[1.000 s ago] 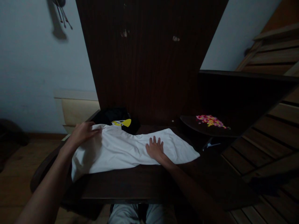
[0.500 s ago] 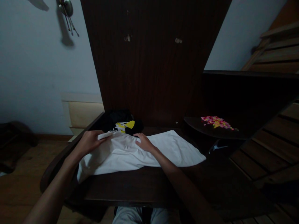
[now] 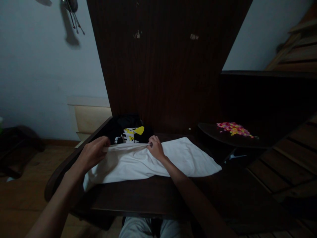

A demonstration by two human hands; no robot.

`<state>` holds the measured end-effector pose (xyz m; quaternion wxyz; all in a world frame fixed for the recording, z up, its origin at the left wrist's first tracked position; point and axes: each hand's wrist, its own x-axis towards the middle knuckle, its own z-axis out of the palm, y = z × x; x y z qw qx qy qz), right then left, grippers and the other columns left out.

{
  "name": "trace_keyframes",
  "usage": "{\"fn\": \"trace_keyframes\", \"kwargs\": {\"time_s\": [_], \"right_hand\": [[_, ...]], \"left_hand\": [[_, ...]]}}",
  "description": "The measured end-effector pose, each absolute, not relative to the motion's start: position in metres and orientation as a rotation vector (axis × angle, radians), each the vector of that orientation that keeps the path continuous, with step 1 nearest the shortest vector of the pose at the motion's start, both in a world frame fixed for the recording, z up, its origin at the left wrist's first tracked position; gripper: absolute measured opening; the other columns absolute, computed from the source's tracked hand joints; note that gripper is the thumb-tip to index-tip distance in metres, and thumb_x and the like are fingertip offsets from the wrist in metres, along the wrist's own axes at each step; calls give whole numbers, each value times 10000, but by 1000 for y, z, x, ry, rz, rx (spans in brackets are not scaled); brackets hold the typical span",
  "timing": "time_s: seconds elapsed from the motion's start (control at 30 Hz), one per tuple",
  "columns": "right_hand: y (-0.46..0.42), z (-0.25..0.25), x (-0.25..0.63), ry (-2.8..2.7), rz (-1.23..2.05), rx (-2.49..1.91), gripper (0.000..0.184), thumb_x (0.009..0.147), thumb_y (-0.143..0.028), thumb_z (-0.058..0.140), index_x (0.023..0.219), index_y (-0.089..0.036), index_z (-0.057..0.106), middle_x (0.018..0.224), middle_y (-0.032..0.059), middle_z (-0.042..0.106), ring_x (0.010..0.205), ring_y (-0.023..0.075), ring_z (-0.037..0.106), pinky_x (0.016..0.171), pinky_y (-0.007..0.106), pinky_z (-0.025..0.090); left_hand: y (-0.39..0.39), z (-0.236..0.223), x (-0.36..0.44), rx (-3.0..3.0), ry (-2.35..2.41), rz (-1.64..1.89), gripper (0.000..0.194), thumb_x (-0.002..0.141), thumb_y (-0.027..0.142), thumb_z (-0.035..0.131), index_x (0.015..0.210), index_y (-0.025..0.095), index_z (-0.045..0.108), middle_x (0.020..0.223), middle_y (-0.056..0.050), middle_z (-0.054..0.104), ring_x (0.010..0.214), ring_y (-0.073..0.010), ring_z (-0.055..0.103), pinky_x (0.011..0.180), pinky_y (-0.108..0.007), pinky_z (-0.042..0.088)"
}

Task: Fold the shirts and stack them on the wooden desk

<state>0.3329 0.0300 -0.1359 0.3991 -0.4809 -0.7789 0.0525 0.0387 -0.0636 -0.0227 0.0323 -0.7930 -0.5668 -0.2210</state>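
Note:
A white cloth garment lies spread across the dark wooden desk; its exact kind I cannot tell. At its far left corner my left hand is closed, pinching the edge. My right hand grips the same far edge near the middle, fingers curled over it. Between the two hands the edge is drawn into a fairly straight line, with soft wrinkles below. Just behind it lies a black folded garment with a yellow and white print.
On the right, a rounded shelf carries a heap of pink, red and yellow small pieces. A tall dark wooden panel rises behind the desk. A raised rim runs along the desk's left side.
My right hand has gone from lying with fingers outstretched on the cloth to gripping its far edge. That edge is now pulled straighter between both hands. The view has shifted slightly.

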Motion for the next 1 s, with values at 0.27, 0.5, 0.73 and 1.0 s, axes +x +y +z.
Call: {"fn": "trace_keyframes", "kwargs": {"time_s": [0.27,0.5,0.73,1.0], "right_hand": [[27,-141,338,-2027,161,-1228,198,754,-37,438,748,-223,504,849,29,628,874,187,564,836,307,388],[24,-142,338,-2075,32,-1261,221,797,-49,416,881,-203,551,953,63,600,888,207,524,842,320,365],[24,-144,340,-2087,-5,-1126,263,825,-15,409,872,-192,597,948,72,616,915,213,526,831,327,367],[27,-145,341,-1931,164,-1061,270,880,-61,433,901,-199,664,936,65,682,922,223,558,859,351,394]], "left_hand": [[-74,-28,20,-2621,-1585,-608,224,760,377,547,860,217,667,986,-81,622,953,-250,569,856,-325,461],[-79,-15,22,-2600,-1692,-558,467,852,527,418,758,212,749,867,-102,679,845,-245,599,808,-354,479],[-82,-10,17,-2412,-1522,-937,449,883,531,408,769,215,706,873,-95,714,759,-205,643,708,-298,504],[-56,-12,2,-2377,-2065,-375,328,800,455,522,736,184,694,782,-108,708,709,-242,653,625,-290,415]]}}
